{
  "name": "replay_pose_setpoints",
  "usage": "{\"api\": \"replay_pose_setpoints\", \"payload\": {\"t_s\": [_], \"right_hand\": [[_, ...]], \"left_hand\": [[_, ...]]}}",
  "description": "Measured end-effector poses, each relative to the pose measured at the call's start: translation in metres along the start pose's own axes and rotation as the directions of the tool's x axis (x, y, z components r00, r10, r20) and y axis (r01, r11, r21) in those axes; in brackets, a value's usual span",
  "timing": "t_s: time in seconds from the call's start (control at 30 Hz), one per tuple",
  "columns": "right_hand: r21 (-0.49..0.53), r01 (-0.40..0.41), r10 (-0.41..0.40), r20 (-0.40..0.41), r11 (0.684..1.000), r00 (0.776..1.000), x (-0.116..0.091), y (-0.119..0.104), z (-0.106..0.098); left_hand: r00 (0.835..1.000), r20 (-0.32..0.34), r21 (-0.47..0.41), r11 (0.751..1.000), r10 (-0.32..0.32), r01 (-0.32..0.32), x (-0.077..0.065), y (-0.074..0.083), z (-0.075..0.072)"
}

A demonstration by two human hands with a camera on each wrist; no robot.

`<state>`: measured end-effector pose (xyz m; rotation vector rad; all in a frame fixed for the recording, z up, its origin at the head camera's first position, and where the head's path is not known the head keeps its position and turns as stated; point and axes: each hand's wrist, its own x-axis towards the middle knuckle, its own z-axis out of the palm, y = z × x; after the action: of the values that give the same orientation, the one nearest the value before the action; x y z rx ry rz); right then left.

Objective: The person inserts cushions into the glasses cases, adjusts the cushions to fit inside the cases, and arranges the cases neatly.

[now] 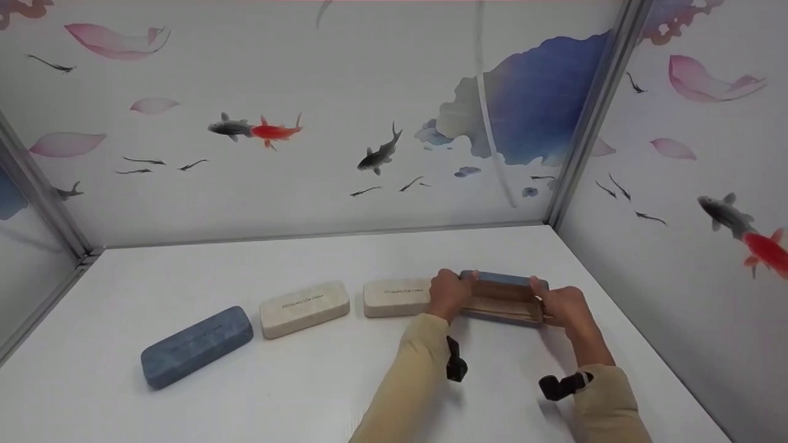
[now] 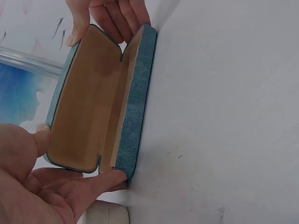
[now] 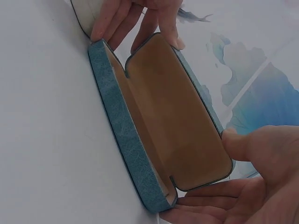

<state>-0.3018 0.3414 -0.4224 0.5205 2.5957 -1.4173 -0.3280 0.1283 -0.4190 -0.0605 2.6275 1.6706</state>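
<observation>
A blue glasses case (image 1: 505,279) stands with its lid raised at the right of the table, its brown lining (image 2: 86,102) showing. My left hand (image 1: 450,294) grips its left end, thumb on the lid's edge and fingers at the base's end. At the opposite end my right hand (image 1: 567,309) holds the case the same way; in the right wrist view its thumb (image 3: 236,144) presses the lid's rim. Directly left of the case lies a cream glasses case (image 1: 394,298) with its lid down, partly hidden behind my left hand.
Farther left on the white table (image 1: 295,381) lie a second cream glasses case (image 1: 305,309) and another blue glasses case (image 1: 197,347), both with lids down. A printed back panel (image 1: 277,191) and a right side panel (image 1: 695,258) border the table.
</observation>
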Motion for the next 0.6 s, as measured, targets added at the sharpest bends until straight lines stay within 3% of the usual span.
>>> {"api": "replay_pose_setpoints", "payload": {"t_s": [0.17,0.33,0.6], "right_hand": [[-0.007,-0.022,0.023,0.027,1.000,0.999,0.001,0.003,-0.003],[0.076,0.002,-0.007,0.061,0.997,0.998,0.002,0.006,-0.005],[0.091,0.034,-0.039,0.047,0.995,0.998,0.000,0.009,-0.004]], "left_hand": [[1.000,0.002,-0.022,1.000,0.011,-0.011,-0.001,-0.005,0.000],[0.999,-0.033,-0.020,1.000,0.019,-0.020,-0.002,-0.009,0.002],[1.000,-0.027,-0.011,1.000,0.008,-0.008,-0.005,-0.011,0.003]]}}
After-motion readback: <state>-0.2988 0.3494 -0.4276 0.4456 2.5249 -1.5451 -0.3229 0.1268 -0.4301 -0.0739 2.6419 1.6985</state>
